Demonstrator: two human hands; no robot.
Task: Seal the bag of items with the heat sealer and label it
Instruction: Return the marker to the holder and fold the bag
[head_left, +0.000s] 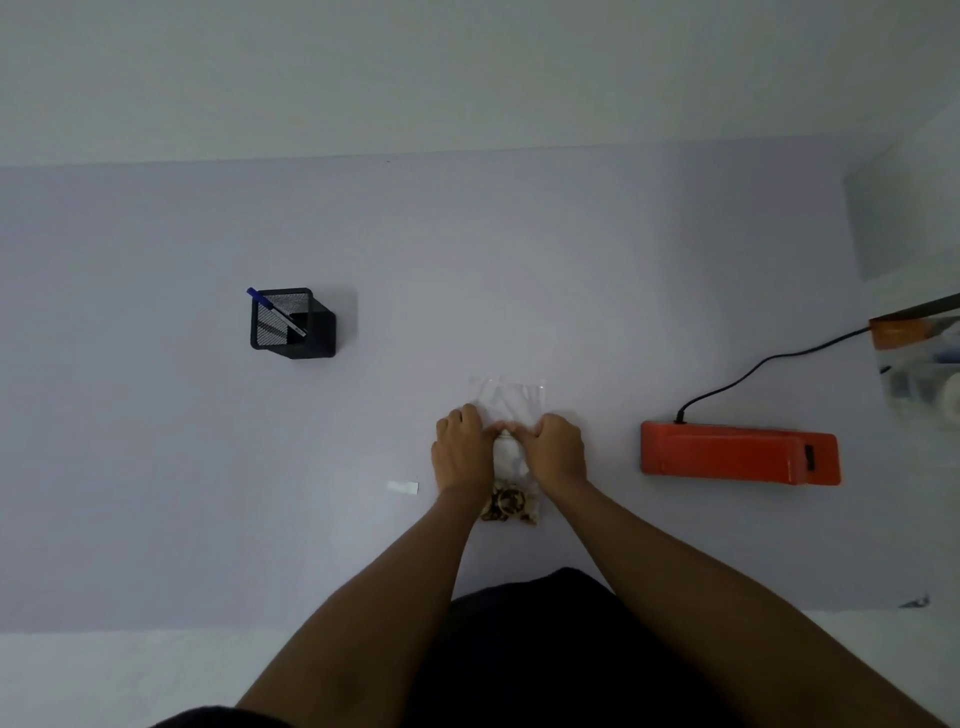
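Note:
A clear plastic bag (509, 397) lies flat on the white table (156, 441), its open end pointing away from me. Brown items (509, 509) fill its near end. My left hand (462, 452) and my right hand (558, 452) lie side by side on the bag's middle, fingers curled and pinching the plastic. The orange heat sealer (737, 460) lies shut to the right, apart from both hands. A small white label (402, 487) lies on the table just left of my left hand.
A black mesh pen holder (293, 325) with a blue pen (272, 309) stands at the far left. The sealer's black cord (769, 364) runs to the right edge, where a clear box (922, 364) stands. The table's near edge is by my body.

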